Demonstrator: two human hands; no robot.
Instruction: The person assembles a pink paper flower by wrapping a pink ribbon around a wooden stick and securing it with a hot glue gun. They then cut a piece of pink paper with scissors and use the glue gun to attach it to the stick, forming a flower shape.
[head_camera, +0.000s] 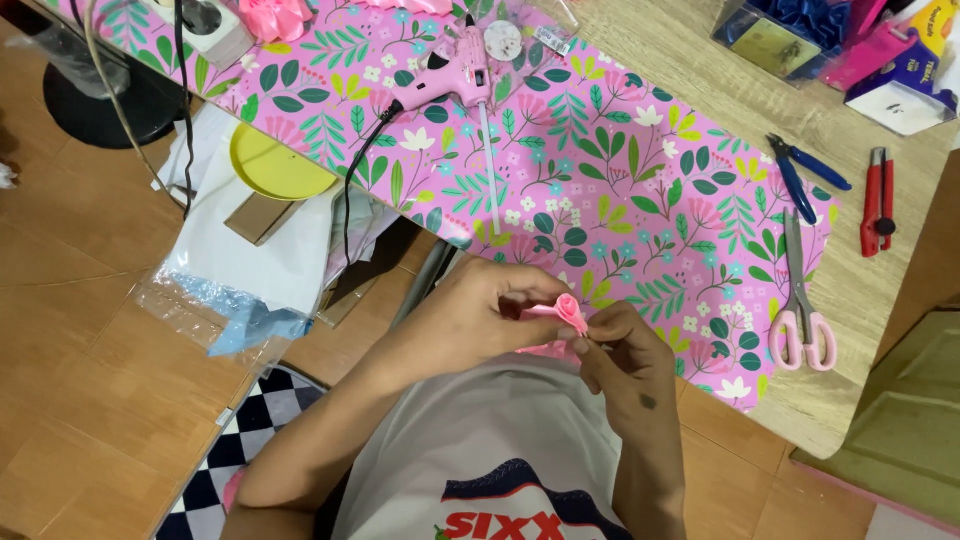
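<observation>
Head view: both hands (560, 330) pinch pink ribbon rose (570, 312).

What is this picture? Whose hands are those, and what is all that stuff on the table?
The picture comes from a camera worn on a person's head, looking down, so you see their own two hands. The left hand and the right hand together pinch a small pink rolled ribbon, coiled a bit like a rosebud, just above the person's lap.

In front of them is a wooden table covered by pink flowery paper. On the paper lies a pink glue gun with a glue stick poking out. To the right are pink scissors, blue pliers and a red cutter. At the left edge a yellow lid sits on some papers and plastic bags. Boxes of craft things stand at the top right.
</observation>
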